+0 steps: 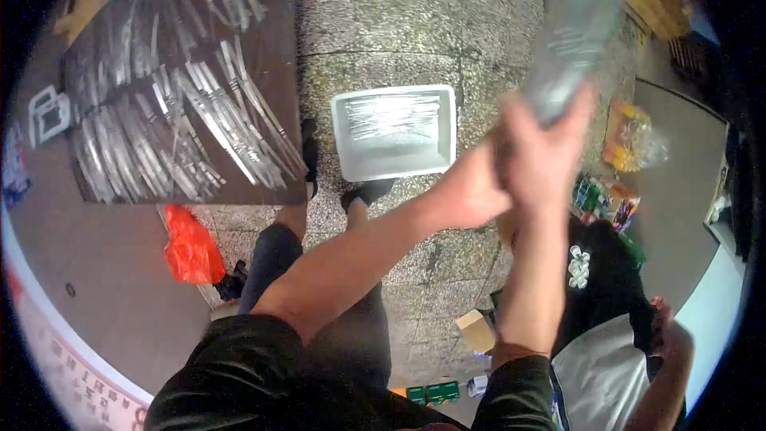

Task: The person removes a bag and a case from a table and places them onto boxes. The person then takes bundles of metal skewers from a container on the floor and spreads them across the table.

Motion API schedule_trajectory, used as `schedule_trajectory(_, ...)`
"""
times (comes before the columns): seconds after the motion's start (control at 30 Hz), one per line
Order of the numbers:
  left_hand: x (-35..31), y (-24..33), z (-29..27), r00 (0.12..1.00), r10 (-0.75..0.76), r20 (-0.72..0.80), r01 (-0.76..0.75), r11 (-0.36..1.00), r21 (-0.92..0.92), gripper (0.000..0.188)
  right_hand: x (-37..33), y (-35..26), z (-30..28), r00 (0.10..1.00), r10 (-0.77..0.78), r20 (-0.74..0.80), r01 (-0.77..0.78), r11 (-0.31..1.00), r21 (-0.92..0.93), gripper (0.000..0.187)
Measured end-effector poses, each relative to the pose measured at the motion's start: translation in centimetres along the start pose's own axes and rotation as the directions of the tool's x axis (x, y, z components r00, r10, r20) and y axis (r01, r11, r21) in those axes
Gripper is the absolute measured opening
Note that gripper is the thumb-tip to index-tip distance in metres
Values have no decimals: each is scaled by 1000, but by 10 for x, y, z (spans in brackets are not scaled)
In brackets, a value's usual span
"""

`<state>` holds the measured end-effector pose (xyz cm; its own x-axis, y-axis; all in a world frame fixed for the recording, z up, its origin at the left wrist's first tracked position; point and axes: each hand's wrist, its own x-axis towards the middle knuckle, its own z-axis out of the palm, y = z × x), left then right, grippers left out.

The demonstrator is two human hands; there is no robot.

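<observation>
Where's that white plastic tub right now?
In the head view, the white tub is just above the picture's centre, to the right of the dark tabletop and to the upper left of the person's left hand.

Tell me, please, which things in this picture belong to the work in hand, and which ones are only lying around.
Seem part of the work:
blurred grey bundle in the right hand
silvery strips on the dark tabletop
white tub with more strips inside

Apparently just lying about:
red plastic bag
cardboard box
yellow packet
</observation>
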<state>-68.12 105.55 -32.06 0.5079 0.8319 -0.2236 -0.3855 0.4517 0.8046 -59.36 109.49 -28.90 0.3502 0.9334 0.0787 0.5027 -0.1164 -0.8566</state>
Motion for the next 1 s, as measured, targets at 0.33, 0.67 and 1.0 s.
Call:
schedule_trajectory(0.33,-38,-82,13,646,-752,-129,615,613,-496,37,-69,182,36,507,733,454,-307,646,-699,34)
schedule_trajectory(0.67,-132,-126,-7,769,-628,-121,476,688,-547,10,-159,154,45,484,767,420,-625,640,-448,70)
schedule_trajectory(1.0,-9,163,59,923,368,-112,-327,905,273,49,52,-200,-51,957,-224,183,213,974,79,78)
